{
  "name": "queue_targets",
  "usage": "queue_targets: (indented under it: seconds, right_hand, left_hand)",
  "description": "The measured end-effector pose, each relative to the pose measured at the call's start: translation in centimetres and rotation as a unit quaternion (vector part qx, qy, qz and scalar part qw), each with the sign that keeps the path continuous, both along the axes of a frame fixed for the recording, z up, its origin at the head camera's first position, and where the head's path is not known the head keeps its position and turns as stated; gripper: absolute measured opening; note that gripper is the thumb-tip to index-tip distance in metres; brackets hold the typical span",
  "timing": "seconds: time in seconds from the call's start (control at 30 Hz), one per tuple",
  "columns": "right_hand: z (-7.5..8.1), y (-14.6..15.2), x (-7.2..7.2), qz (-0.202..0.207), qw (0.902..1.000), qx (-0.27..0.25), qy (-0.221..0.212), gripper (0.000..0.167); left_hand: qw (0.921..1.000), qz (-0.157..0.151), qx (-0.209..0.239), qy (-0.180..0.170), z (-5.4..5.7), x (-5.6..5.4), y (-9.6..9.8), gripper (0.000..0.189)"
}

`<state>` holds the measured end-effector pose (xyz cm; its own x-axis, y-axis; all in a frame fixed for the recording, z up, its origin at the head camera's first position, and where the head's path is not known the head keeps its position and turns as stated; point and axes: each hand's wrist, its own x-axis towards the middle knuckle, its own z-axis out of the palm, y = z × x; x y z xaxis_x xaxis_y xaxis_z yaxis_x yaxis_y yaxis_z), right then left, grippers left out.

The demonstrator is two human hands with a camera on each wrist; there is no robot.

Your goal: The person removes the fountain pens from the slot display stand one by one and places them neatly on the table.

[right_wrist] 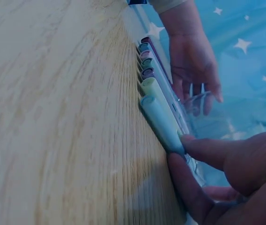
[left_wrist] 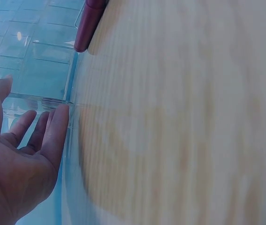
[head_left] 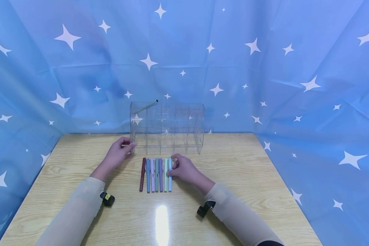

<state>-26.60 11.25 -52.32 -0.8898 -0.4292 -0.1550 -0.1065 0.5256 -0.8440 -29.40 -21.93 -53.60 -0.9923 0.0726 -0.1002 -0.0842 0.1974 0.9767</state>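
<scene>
My left hand (head_left: pixel 120 152) holds the lower left corner of a clear acrylic pen organizer (head_left: pixel 167 149), its thumb in front and its fingers around the side panel. My right hand (head_left: pixel 186 169) pinches a light blue pen (right_wrist: pixel 158 119) between thumb and fingertip, at the right end of a row of pens. Running left from it lie a pale green pen (head_left: pixel 166 177), a purple pen (head_left: pixel 161 177), a grey-green pen (head_left: pixel 156 177), a lilac pen (head_left: pixel 152 177), a blue pen (head_left: pixel 148 177) and a dark red pen (head_left: pixel 142 177). A pale green capped pen (head_left: pixel 146 107) leans in the organizer's upper left.
The organizer stands upright at the back of the wooden table (head_left: pixel 233 177), divided into rows of compartments. Directly behind hangs a blue curtain (head_left: pixel 184 51) with white stars, which also runs along both sides. Black wrist cameras sit on both sleeves.
</scene>
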Motion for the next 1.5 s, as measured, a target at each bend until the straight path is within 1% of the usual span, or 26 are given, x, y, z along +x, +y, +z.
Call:
queue_targets:
  seconds: [0.2, 0.37, 0.5, 0.67, 0.83, 0.93, 1.07, 1.17, 1.23, 1.33, 1.4, 1.5]
  right_hand:
    - [-0.2, 0.0, 0.0, -0.006, 0.9998, -0.014, -0.009, 0.080]
    - [-0.4, 0.2, 0.0, -0.014, 0.9994, -0.023, -0.021, 0.081]
    - [-0.5, 0.4, -0.1, -0.017, 0.9996, -0.018, -0.014, 0.084]
    - [-0.5, 0.6, -0.2, -0.021, 0.9994, -0.025, -0.009, 0.084]
    - [-0.1, 1.0, -0.6, -0.030, 0.9992, -0.021, 0.012, 0.075]
    - [0.5, 1.0, -0.8, -0.041, 0.9980, -0.037, 0.029, 0.066]
    - [1.8, 0.6, -1.0, -0.058, 0.9921, -0.102, 0.043, 0.058]
    - [2.8, 0.0, -1.4, -0.066, 0.9863, -0.134, 0.070, 0.053]
    - [3.5, -0.4, -1.9, -0.070, 0.9837, -0.138, 0.091, 0.051]
    - [4.3, -1.1, -2.8, -0.077, 0.9819, -0.129, 0.116, 0.050]
    - [5.0, -1.6, -3.3, -0.081, 0.9801, -0.128, 0.128, 0.050]
    - [6.5, -2.5, -4.1, -0.089, 0.9758, -0.141, 0.141, 0.049]
  left_hand:
    - [1.0000, 0.001, 0.002, -0.003, -0.4, -0.3, -0.2, 0.057]
    - [1.0000, -0.004, -0.005, -0.001, -0.2, -0.3, -0.2, 0.057]
    - [1.0000, -0.005, -0.004, -0.001, -0.2, -0.3, -0.1, 0.057]
    - [1.0000, -0.005, -0.006, -0.002, -0.2, -0.3, -0.1, 0.056]
    - [1.0000, 0.000, -0.002, -0.004, -0.3, -0.3, -0.1, 0.057]
    - [1.0000, 0.000, -0.003, -0.003, -0.3, -0.2, -0.1, 0.057]
    - [1.0000, -0.003, -0.003, -0.002, -0.2, -0.2, 0.0, 0.055]
    - [1.0000, -0.003, 0.003, -0.004, -0.2, -0.3, -0.1, 0.055]
    - [1.0000, -0.002, 0.007, -0.005, -0.3, -0.3, -0.1, 0.056]
    - [0.9999, -0.002, 0.012, -0.007, -0.3, -0.2, -0.1, 0.058]
    - [0.9999, -0.002, 0.015, -0.006, -0.2, -0.1, -0.1, 0.059]
    - [0.9999, -0.002, 0.015, -0.004, -0.1, 0.0, -0.1, 0.059]
